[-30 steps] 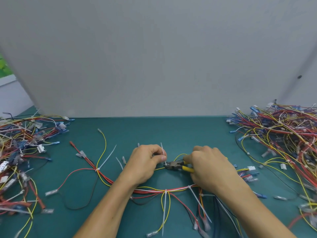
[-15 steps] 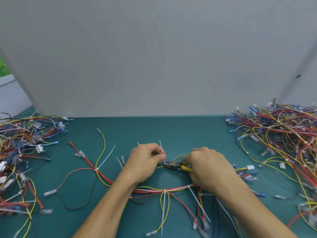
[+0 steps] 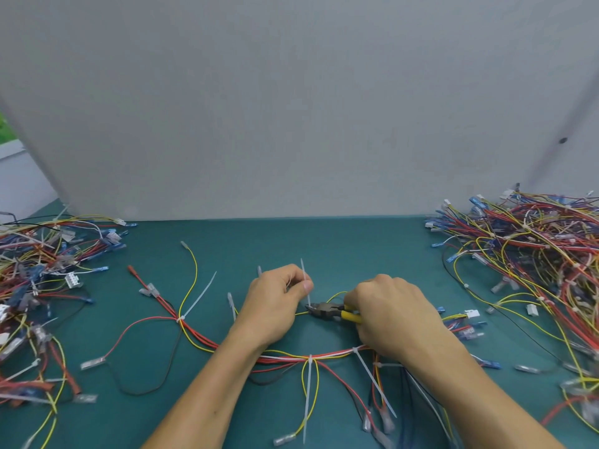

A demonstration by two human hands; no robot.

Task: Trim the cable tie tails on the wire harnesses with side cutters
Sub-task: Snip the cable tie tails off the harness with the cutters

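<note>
Left hand [image 3: 275,306] grip pinches the tail [image 3: 303,270], standing toward 12 o'clock from the cutters [image 3: 327,311] at mid-worktop [image 3: 324,241]; right hand [image 3: 392,319] wraps the handles; a yellow wire [image 3: 299,314] meets the nose at 9 o'clock; a misplaced bite could nick it.

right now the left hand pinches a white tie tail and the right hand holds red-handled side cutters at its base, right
The handles are yellow, not red, as the head view shows. The left hand does pinch the white tie tail, and the right hand holds the side cutters at its base.
</note>
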